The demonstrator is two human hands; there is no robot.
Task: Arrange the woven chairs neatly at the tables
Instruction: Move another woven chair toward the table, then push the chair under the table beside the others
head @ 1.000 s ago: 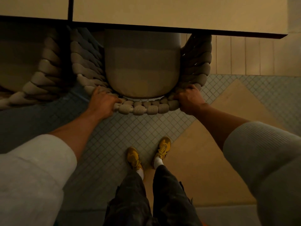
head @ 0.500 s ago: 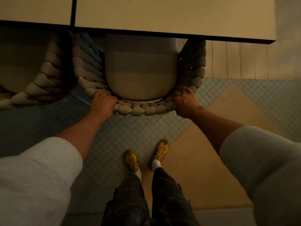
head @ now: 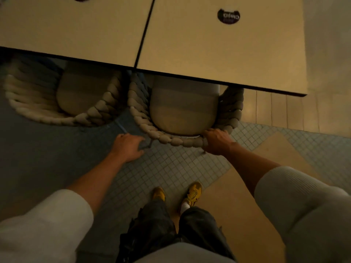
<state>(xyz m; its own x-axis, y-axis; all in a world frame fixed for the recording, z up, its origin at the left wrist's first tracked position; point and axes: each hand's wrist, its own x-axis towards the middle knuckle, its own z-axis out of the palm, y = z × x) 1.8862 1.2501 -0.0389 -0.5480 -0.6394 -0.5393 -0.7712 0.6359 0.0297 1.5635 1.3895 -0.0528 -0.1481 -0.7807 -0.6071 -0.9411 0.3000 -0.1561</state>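
Item: woven chair (head: 178, 141), low tub form, with a back rim of thick braided cord in grey-beige and a padded seat cushion (head: 184, 111) in banded beige. Position: directly beyond the grip, front part tucked under the edge of the table (head: 209, 54), back rim standing out over the tiled floor (head: 171, 168). Grip: right hand (head: 216, 141) curled over the braided rim at its rear corner, holding it. Change: half a second ago both hands held this rim. The left hand (head: 129, 147) has since let go and hangs left of the grip, just beside the rim's other corner and apart from it, fingers loosely spread, holding nothing. Reading: the push-in of this chair looks about finished, with one hand left on for a last nudge. Neighbour: second woven chair (head: 38, 109), same make, further left of the grip, likewise tucked under the adjoining table (head: 66, 25), and the two rims nearly meet. Note: dark round sticker (head: 228, 16) on the tabletop, well beyond the grip, lettering blurred.
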